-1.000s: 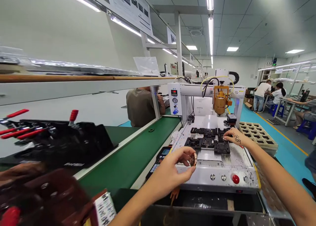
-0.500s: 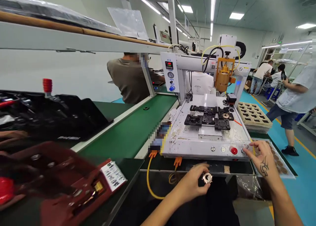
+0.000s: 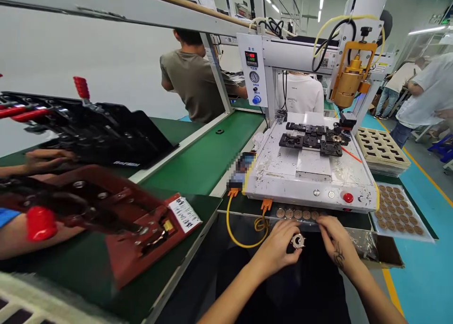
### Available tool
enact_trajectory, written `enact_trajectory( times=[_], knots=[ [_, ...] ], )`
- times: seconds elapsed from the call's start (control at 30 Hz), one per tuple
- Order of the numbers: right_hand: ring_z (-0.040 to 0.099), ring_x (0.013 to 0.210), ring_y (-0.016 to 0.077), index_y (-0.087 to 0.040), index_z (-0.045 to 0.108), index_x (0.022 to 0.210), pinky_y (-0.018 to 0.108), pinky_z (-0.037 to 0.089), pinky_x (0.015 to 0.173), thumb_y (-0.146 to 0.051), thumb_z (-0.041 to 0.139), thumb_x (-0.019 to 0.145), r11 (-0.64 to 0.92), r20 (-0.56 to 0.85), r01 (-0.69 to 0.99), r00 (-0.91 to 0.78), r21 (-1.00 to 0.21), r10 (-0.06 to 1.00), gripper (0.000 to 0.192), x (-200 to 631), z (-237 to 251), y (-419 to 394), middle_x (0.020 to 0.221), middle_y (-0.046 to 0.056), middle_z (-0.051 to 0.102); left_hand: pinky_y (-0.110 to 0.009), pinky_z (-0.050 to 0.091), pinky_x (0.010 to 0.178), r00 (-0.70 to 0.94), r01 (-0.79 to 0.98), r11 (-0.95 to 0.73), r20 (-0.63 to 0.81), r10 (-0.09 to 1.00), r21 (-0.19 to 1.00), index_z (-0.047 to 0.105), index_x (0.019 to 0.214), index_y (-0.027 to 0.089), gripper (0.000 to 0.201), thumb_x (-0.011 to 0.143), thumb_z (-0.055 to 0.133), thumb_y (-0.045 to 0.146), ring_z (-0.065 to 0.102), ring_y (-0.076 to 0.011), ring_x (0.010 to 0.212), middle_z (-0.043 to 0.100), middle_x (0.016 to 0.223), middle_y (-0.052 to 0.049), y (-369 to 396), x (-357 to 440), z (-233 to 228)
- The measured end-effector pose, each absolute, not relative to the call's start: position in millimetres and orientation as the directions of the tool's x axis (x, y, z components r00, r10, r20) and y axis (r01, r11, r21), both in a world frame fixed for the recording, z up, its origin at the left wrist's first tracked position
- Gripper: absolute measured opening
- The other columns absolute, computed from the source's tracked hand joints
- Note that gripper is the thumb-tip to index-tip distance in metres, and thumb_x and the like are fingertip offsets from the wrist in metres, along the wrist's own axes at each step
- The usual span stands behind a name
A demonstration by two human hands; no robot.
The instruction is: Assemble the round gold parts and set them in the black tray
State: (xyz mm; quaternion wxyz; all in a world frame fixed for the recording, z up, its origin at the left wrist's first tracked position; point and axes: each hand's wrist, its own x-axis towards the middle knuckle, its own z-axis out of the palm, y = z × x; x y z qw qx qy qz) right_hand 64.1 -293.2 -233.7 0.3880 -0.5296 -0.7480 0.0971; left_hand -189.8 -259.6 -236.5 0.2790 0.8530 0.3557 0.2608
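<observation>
My left hand [image 3: 279, 246] is closed around a small round metal watch case [image 3: 298, 241], held above my lap in front of the machine. The case looks like a ring with short lugs and an open middle. Just under the machine's front edge lies a row of brown round discs [image 3: 298, 214] on a clear strip. The fingertips of my right hand [image 3: 338, 241] are together at the right end of this row. Whatever sits between them is hidden.
A white bench machine [image 3: 311, 187] carries black fixtures [image 3: 311, 140] and a gold dispensing head [image 3: 348, 85]. Right of it are a sheet of brown discs [image 3: 398, 210] and stacked trays [image 3: 382, 149]. A dark red clamp press [image 3: 141, 239] stands left. Co-workers are around.
My right hand has left the buttons at the machine's front right corner and come down to the row of discs. My left hand still holds the watch case. The view has shifted.
</observation>
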Motion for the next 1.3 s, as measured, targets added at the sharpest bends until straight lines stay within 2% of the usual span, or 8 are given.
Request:
enact_trajectory(
  times=[0.2, 0.33, 0.47, 0.6, 0.8, 0.97, 1.13, 1.3],
  knots=[
    [0.074, 0.119, 0.04, -0.022, 0.074, 0.128, 0.064, 0.058, 0.106, -0.005, 0.05, 0.096, 0.344, 0.463, 0.802, -0.096, -0.488, 0.881, 0.044, 67.9, -256.8, -272.6, 0.123, 0.016, 0.081, -0.054, 0.034, 0.134, 0.673, 0.377, -0.641, 0.278, 0.686, 0.669, 0.069, 0.118, 0.022, 0.038, 0.082, 0.08, 0.018, 0.055, -0.0341, 0.152, 0.067, 0.155, -0.014, -231.8, -158.0, -231.3],
    [0.075, 0.119, 0.035, -0.023, 0.073, 0.13, 0.055, 0.062, 0.103, -0.004, 0.046, 0.098, 0.354, 0.464, 0.816, -0.121, -0.457, 0.878, 0.046, 80.4, -262.0, -281.8, 0.126, 0.013, 0.081, -0.053, 0.028, 0.138, 0.738, 0.316, -0.668, 0.268, 0.619, 0.674, 0.072, 0.115, 0.022, 0.038, 0.08, 0.084, 0.021, 0.05, -0.0337, 0.158, 0.064, 0.159, -0.014, -222.5, -142.1, -242.1],
    [0.077, 0.107, 0.0286, -0.024, 0.074, 0.125, 0.043, 0.065, 0.095, -0.013, 0.052, 0.108, 0.371, 0.451, 0.815, -0.153, -0.445, 0.879, 0.03, 91.7, -257.7, -286.8, 0.115, 0.011, 0.081, -0.056, 0.023, 0.139, 0.761, 0.302, -0.663, 0.246, 0.6, 0.685, 0.072, 0.116, 0.02, 0.035, 0.082, 0.081, 0.02, 0.045, -0.0346, 0.16, 0.058, 0.165, -0.017, -230.4, -143.8, -249.5],
    [0.072, 0.108, 0.0323, -0.021, 0.074, 0.131, 0.047, 0.063, 0.094, -0.024, 0.064, 0.108, 0.404, 0.466, 0.833, -0.206, -0.379, 0.861, 0.025, 96.6, -256.8, -283.1, 0.118, 0.015, 0.076, -0.056, 0.024, 0.138, 0.753, 0.313, -0.638, 0.227, 0.618, 0.703, 0.07, 0.118, 0.021, 0.036, 0.083, 0.077, 0.016, 0.047, -0.0326, 0.159, 0.059, 0.164, -0.017, -240.7, -148.2, -245.5],
    [0.071, 0.106, 0.0312, -0.021, 0.074, 0.137, 0.046, 0.059, 0.089, -0.019, 0.062, 0.11, 0.543, 0.586, 0.805, -0.326, -0.239, 0.742, 0.03, 102.7, -281.5, -281.2, 0.116, 0.015, 0.08, -0.057, 0.03, 0.136, 0.726, 0.368, -0.595, 0.179, 0.664, 0.714, 0.068, 0.112, 0.019, 0.034, 0.08, 0.075, 0.01, 0.039, -0.0352, 0.164, 0.054, 0.168, -0.018, -241.3, -144.2, -236.4],
    [0.075, 0.092, 0.0258, -0.021, 0.068, 0.149, 0.041, 0.058, 0.079, -0.007, 0.054, 0.109, 0.639, 0.696, 0.753, -0.376, -0.155, 0.612, 0.045, 107.1, -305.9, -286.9, 0.114, 0.013, 0.085, -0.055, 0.032, 0.136, 0.751, 0.374, -0.563, 0.116, 0.65, 0.737, 0.068, 0.107, 0.019, 0.031, 0.079, 0.078, 0.01, 0.039, -0.0371, 0.163, 0.055, 0.167, -0.019, -233.0, -145.4, -229.3],
    [0.078, 0.09, 0.0248, -0.02, 0.069, 0.148, 0.04, 0.062, 0.079, -0.009, 0.053, 0.109, 0.672, 0.699, 0.72, -0.39, -0.174, 0.599, 0.044, 104.0, -307.8, -311.6, 0.108, 0.012, 0.086, -0.053, 0.029, 0.136, 0.771, 0.327, -0.519, 0.095, 0.63, 0.79, 0.071, 0.109, 0.02, 0.035, 0.077, 0.08, 0.011, 0.039, -0.0362, 0.164, 0.052, 0.169, -0.017, -227.0, -152.1, -224.9],
    [0.08, 0.092, 0.0263, -0.022, 0.073, 0.13, 0.042, 0.065, 0.082, -0.006, 0.06, 0.104, 0.605, 0.685, 0.74, -0.28, -0.293, 0.673, 0.033, 95.1, -294.2, -348.9, 0.103, 0.01, 0.084, -0.05, 0.038, 0.13, 0.727, 0.312, -0.481, 0.12, 0.676, 0.819, 0.072, 0.11, 0.022, 0.037, 0.076, 0.081, 0.012, 0.054, -0.0362, 0.153, 0.062, 0.162, -0.015, -226.6, -149.3, -225.8]
  ],
)
